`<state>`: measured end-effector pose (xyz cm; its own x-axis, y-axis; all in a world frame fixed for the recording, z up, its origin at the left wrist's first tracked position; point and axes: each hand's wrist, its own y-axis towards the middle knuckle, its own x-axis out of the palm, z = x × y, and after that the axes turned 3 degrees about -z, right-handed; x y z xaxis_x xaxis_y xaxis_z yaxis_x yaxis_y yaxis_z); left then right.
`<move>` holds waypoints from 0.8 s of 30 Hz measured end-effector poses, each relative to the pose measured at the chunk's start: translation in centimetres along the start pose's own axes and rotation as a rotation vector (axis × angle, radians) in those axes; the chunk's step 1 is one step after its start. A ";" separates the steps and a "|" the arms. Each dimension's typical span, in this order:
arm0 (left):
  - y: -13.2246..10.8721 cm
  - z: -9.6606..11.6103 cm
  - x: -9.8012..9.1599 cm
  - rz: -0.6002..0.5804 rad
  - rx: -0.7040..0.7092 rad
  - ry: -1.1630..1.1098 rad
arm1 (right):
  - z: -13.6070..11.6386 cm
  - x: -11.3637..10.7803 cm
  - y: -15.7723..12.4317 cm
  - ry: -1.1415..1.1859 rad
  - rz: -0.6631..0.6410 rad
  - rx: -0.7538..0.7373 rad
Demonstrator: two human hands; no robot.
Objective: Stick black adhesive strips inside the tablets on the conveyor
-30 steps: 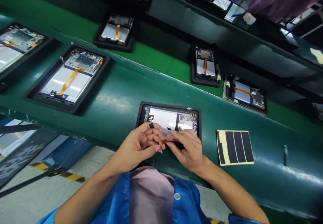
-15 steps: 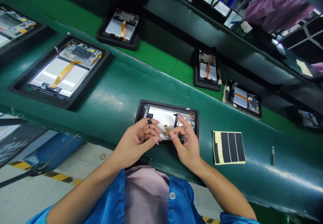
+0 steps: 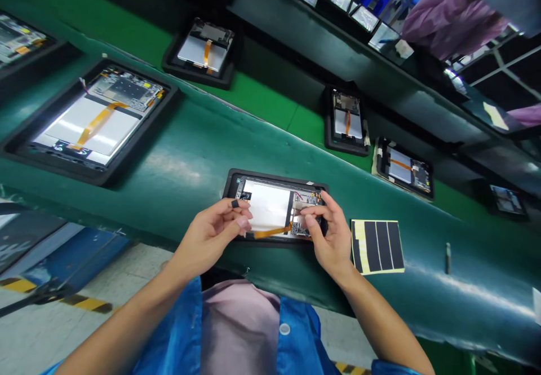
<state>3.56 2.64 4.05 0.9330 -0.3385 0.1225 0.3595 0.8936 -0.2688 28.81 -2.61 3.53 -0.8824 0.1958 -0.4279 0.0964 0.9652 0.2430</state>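
An opened tablet [image 3: 270,203] lies in a black tray [image 3: 230,179] in front of me, showing its silvery battery area and a circuit board [image 3: 301,225]. An orange flex cable [image 3: 273,232] runs along its near edge, from the board toward my left fingers. My left hand [image 3: 215,228] is over the tablet's left end, thumb against curled fingers; what is between them is hidden. A small black tape piece [image 3: 235,203] sits on its index finger. Over the board is my right hand [image 3: 332,231], index finger stretched out, thumb and middle finger apart, with nothing visible in it.
Right of the tray lies a yellow-backed sheet of black adhesive strips [image 3: 378,246], and beyond it a small metal rod [image 3: 448,257]. Another opened tablet [image 3: 93,115] stands at the left. Several more trays line the green strip [image 3: 270,101] behind. A person's pink sleeve [image 3: 448,14] shows at top right.
My right hand has let go of the orange cable and moved right over the board. The cable now stretches leftward along the near edge. My left hand has shifted slightly left.
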 end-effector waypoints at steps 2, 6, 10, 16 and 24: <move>0.2 -0.1 -0.4 0.025 0.001 0.038 | 0.5 -0.9 0.0 -0.074 -0.009 -0.021; 0.8 0.3 -0.6 -0.003 0.011 0.195 | 0.8 -2.0 0.1 -0.216 -0.113 -0.121; 1.7 1.6 0.0 -0.120 0.041 0.495 | 0.9 -2.6 0.7 -0.288 -0.273 -0.238; 3.0 4.0 2.6 -0.368 0.094 1.109 | 0.9 -3.2 2.5 -0.359 -0.496 -0.354; 3.1 3.4 5.7 -0.476 0.207 1.357 | 1.5 -3.3 4.0 -0.346 -0.578 -0.402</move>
<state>9.89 4.50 7.20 0.0702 -0.5172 -0.8530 0.7345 0.6054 -0.3066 32.86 0.82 4.57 -0.5415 -0.2117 -0.8136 -0.5668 0.8067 0.1673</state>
